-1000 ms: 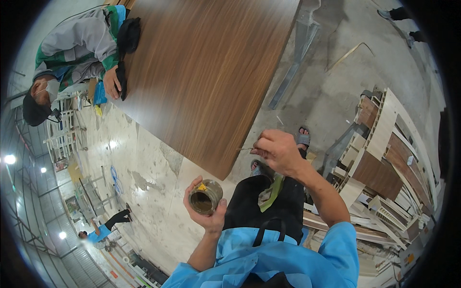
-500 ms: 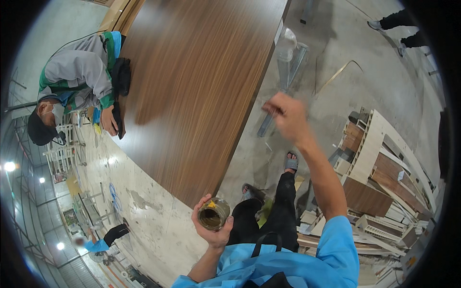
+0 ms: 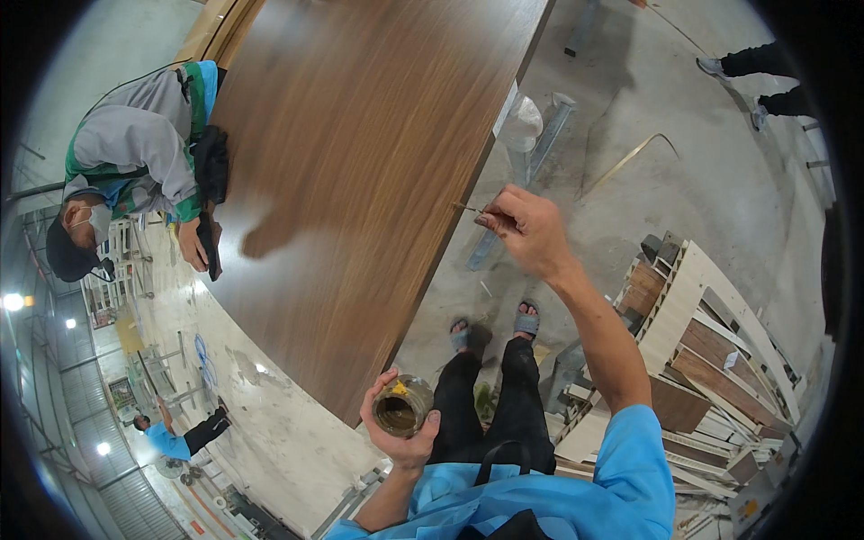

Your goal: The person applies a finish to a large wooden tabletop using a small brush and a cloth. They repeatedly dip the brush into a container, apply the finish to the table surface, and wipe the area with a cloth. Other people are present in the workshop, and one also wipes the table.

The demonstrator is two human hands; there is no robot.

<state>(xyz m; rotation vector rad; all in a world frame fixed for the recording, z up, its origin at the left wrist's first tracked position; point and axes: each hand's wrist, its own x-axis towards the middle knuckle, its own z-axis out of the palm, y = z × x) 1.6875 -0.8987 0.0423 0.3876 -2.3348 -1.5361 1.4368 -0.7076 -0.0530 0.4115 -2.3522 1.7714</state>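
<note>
The left hand (image 3: pixel 407 448) grasps a jar (image 3: pixel 423 396). The right hand (image 3: pixel 531 229) pinches a stick (image 3: pixel 467 208) by the right edge of a panel (image 3: pixel 360 180).

Person's own left hand (image 3: pixel 402 444), right hand (image 3: pixel 529 230): two hands. Glass jar (image 3: pixel 400 410): one. Thin stick (image 3: pixel 464 208): one. Large wood-grain panel (image 3: pixel 360 180): one. Person's own sandals (image 3: pixel 460 338): two. Other people: three — co-worker in grey-and-green jacket (image 3: pixel 135 144), worker in blue shirt (image 3: pixel 168 442), black-trousered legs (image 3: pixel 759 61) of third. Black cap (image 3: pixel 65 247) on co-worker: one. White face mask (image 3: pixel 100 222) on co-worker: one. Shoes (image 3: pixel 711 67) on third person: two. Curved strip (image 3: pixel 635 157) on floor (image 3: pixel 684 216): one. Blue coil (image 3: pixel 204 357): one. Bright white ceiling lights (image 3: pixel 103 448): three. Scrap-board pile (image 3: pixel 677 405): one, its overlapping boards too many to count.
</note>
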